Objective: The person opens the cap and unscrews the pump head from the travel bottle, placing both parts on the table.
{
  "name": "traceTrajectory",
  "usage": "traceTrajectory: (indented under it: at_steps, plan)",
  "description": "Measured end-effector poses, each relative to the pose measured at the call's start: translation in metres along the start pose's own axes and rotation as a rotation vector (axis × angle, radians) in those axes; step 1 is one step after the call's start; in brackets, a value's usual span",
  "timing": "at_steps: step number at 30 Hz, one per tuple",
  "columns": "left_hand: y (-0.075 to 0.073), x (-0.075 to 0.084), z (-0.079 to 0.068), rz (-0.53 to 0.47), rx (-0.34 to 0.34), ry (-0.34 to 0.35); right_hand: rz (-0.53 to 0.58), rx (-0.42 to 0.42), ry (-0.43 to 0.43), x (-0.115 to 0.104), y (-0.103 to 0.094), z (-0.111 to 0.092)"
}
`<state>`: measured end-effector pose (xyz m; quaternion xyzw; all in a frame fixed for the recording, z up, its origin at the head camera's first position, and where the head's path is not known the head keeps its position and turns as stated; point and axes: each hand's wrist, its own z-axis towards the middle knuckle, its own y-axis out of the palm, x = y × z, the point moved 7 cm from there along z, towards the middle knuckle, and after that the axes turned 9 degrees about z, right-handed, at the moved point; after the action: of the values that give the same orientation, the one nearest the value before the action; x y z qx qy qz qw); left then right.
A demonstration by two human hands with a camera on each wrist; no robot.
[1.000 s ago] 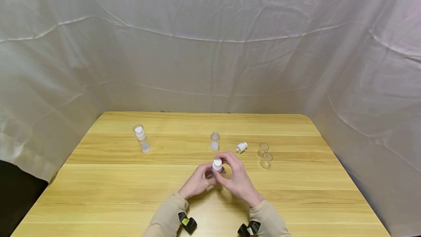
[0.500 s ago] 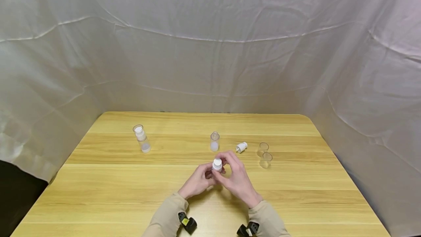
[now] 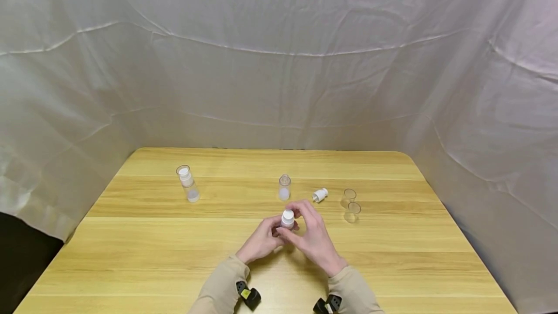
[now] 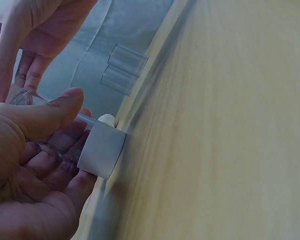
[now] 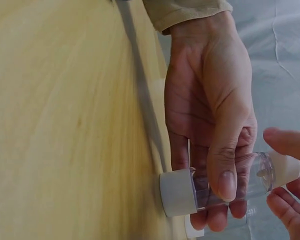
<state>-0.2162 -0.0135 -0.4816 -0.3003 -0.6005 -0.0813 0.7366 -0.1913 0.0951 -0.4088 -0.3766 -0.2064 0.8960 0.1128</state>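
A small clear pump bottle (image 5: 235, 187) with a white base (image 4: 102, 150) is between my hands, tilted, low over the front middle of the table. My left hand (image 3: 261, 240) grips its clear body, thumb on one side and fingers on the other. My right hand (image 3: 315, 237) curls round the white pump head (image 3: 287, 217) at its top. In the right wrist view the right fingers (image 5: 282, 205) lie by this white part and the thumb sits a little off it. The right hand's fingertips are partly hidden in the left wrist view.
Behind the hands stands a clear bottle (image 3: 285, 188) without a pump. A loose white pump head (image 3: 320, 195) lies right of it, then two clear caps (image 3: 349, 197). A capped pump bottle (image 3: 188, 184) stands far left. Grey cloth (image 3: 279, 86) hangs behind the table (image 3: 392, 275).
My right thumb has shifted slightly down and left, away from the white pump head. The left hand and the things on the table stay put.
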Motion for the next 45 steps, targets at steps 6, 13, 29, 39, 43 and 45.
traceTrajectory:
  at_steps: [6,13,29,39,43,45]
  plan:
    - [0.0000,0.0011,0.0002,-0.017,-0.006,0.014,-0.029,0.009,-0.018,-0.0009,-0.0005,-0.0007]
    - [-0.0006,0.0030,0.0000,-0.013,-0.001,0.032,0.028,-0.078,0.040,0.0014,0.0024,-0.0008]
    - [-0.0002,0.0006,0.0010,-0.010,0.002,0.012,0.036,-0.054,-0.024,-0.0018,-0.0001,0.0004]
    - [0.0006,0.0014,0.0013,-0.019,0.004,-0.002,-0.011,-0.016,0.000,0.0000,-0.0008,0.0004]
    - [0.0006,0.0017,0.0017,-0.024,0.003,0.004,0.005,-0.020,-0.021,-0.0013,-0.0019,0.0011]
    - [0.0007,0.0017,0.0015,-0.027,0.000,0.008,0.026,-0.046,-0.017,-0.0012,-0.0014,0.0012]
